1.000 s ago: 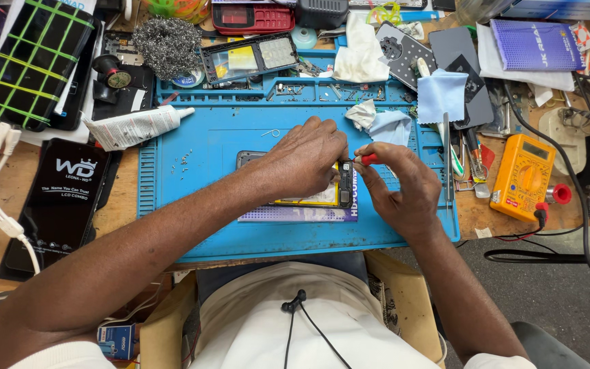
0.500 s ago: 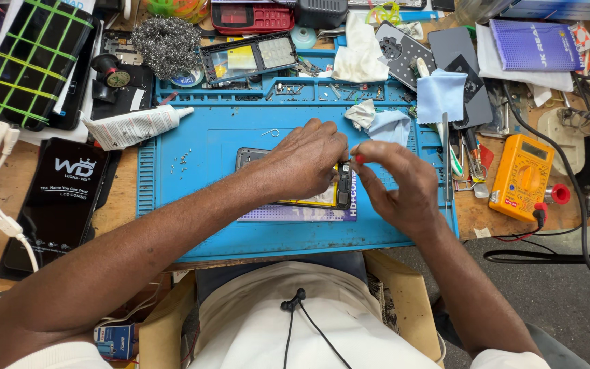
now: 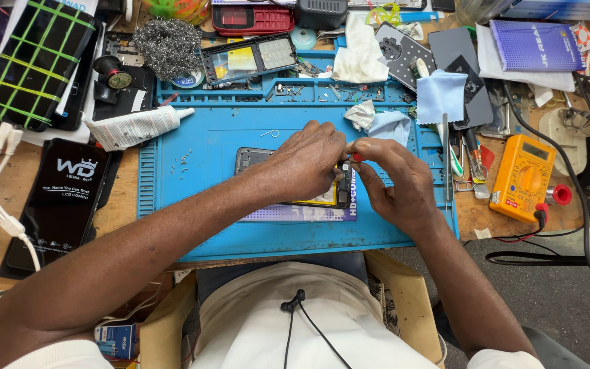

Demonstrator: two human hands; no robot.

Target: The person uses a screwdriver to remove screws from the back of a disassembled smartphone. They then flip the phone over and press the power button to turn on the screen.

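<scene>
Two hands at work on an opened phone lying on a blue mat.

Nearest the camera, the left hand (image 3: 308, 164) rested curled on the phone (image 3: 288, 179), fingers pressing its right end, while the right hand (image 3: 397, 181) pinched a small red-tipped tool (image 3: 357, 157) between thumb and fingertips, just above the phone's right edge. The phone lay face down near the middle of the blue mat (image 3: 206, 225). Tiny screws (image 3: 184, 162) were scattered to its left. Farther off lay a white glue tube (image 3: 138, 126), a blue cloth (image 3: 440, 96), an orange meter (image 3: 522, 178) and a wad of steel wool (image 3: 167, 46).
</scene>
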